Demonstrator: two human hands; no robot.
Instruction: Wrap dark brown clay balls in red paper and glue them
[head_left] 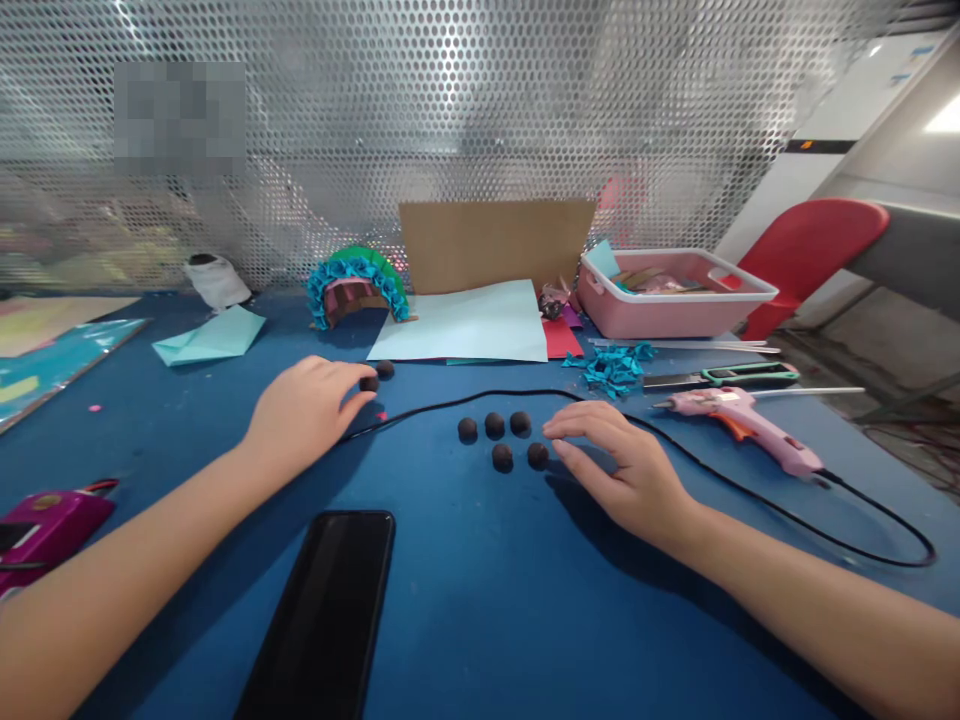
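Several small dark brown balls (501, 438) lie in a cluster on the blue table (465, 600). My right hand (611, 455) rests just right of them, fingers stretched out and apart, fingertips beside the nearest ball (537, 455). My left hand (307, 405) is curled further left, its fingertips pinching one dark ball (368, 383); another ball (385, 369) lies just beyond it. A black cable (450, 403) runs between the two hands.
A black phone (326, 610) lies near me. A pink glue gun (750, 420), a cutter (720, 377), teal paper scraps (613, 367), a pink tray (671, 295), paper sheets (469, 322), cardboard (495, 245), a teal paper arch (356, 285) and a magenta tool (45, 525) surround the work area.
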